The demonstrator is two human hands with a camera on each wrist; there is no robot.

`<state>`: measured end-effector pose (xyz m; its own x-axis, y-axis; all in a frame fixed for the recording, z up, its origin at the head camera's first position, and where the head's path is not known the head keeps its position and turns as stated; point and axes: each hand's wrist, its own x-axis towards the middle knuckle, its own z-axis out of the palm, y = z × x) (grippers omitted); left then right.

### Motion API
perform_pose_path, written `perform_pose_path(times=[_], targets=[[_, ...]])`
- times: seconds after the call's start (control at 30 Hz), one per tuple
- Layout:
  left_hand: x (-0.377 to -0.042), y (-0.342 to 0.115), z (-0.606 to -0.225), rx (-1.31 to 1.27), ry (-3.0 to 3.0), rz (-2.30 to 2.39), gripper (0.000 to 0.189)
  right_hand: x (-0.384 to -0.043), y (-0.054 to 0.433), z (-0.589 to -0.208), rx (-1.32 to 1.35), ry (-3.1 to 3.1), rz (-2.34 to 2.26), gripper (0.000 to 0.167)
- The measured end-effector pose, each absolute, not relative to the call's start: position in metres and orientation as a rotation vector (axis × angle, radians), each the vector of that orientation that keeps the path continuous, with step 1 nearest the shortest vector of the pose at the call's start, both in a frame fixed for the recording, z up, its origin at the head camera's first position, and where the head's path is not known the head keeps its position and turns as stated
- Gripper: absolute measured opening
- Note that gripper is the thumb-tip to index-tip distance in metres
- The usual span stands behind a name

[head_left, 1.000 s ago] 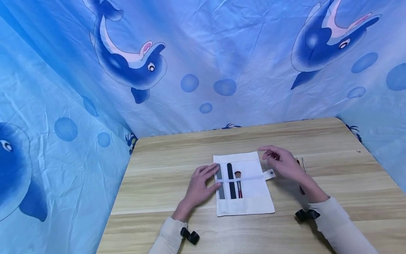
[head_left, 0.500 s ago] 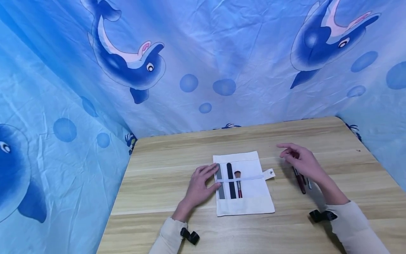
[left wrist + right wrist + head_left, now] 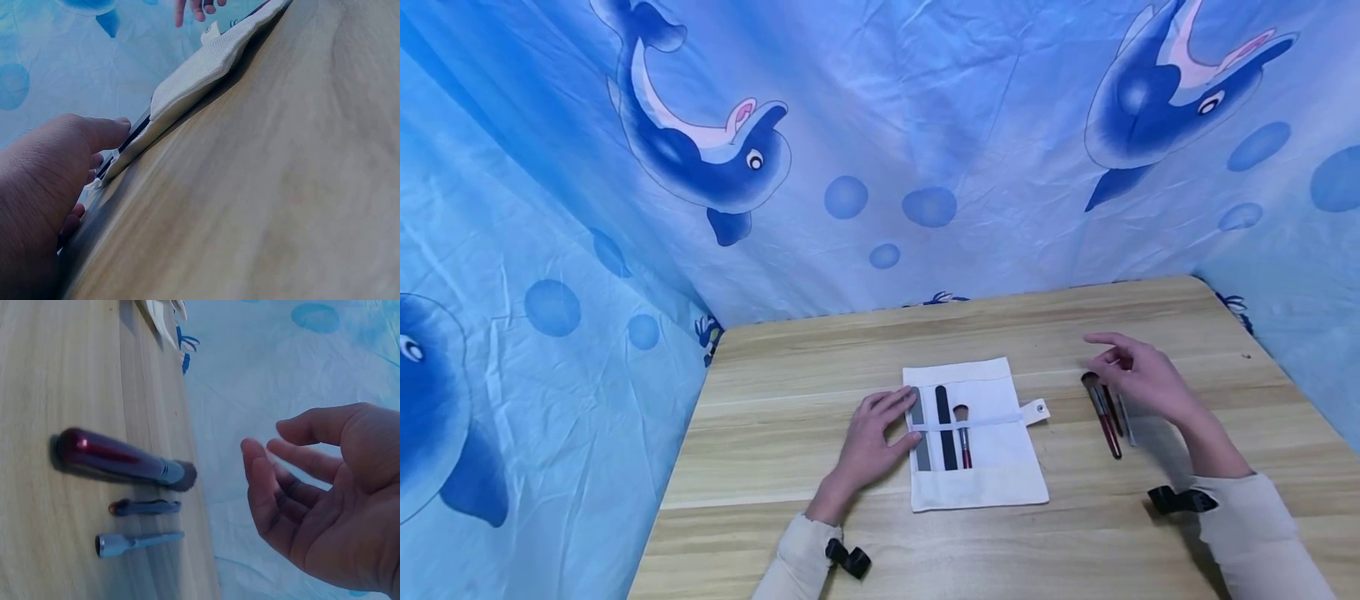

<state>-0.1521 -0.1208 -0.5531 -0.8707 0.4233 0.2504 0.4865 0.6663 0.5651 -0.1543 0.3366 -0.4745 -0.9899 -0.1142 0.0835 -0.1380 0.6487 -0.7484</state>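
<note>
My left hand (image 3: 872, 437) rests on the left edge of a white fabric roll pouch (image 3: 1011, 483), which lies unfolded. Its fingertips touch a grey flat strip (image 3: 924, 454) tucked under the pouch's band. A black flat strip (image 3: 944, 408) and a small makeup brush (image 3: 965, 442) sit beside that strip, lower ends in the pocket. My right hand (image 3: 1146, 383) hovers over the right side, fingers loosely bent and holding nothing. Near it lie a dark-red makeup brush (image 3: 112, 456), a short slim dark tool (image 3: 147, 507) and a silvery slender tool (image 3: 137, 542).
The wooden table (image 3: 790, 367) reaches back to a blue dolphin-print curtain (image 3: 992, 125), which also hangs at both sides. A snap tab (image 3: 1036, 411) sticks out from the pouch's right edge towards the loose tools.
My right hand has moved right, from the pouch's upper right corner to above the loose brush and tools, uncovering more of them. The left hand and pouch have stayed put.
</note>
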Motion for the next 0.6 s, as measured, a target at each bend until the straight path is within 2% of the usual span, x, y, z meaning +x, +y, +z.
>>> perform_pose_path(times=[0.6], targets=[[-0.153, -0.121, -0.556, -0.767, -2.763, -0.938, 0.064, -0.161, 0.348, -0.495, 0.198, -2.996, 1.242, 0.070]])
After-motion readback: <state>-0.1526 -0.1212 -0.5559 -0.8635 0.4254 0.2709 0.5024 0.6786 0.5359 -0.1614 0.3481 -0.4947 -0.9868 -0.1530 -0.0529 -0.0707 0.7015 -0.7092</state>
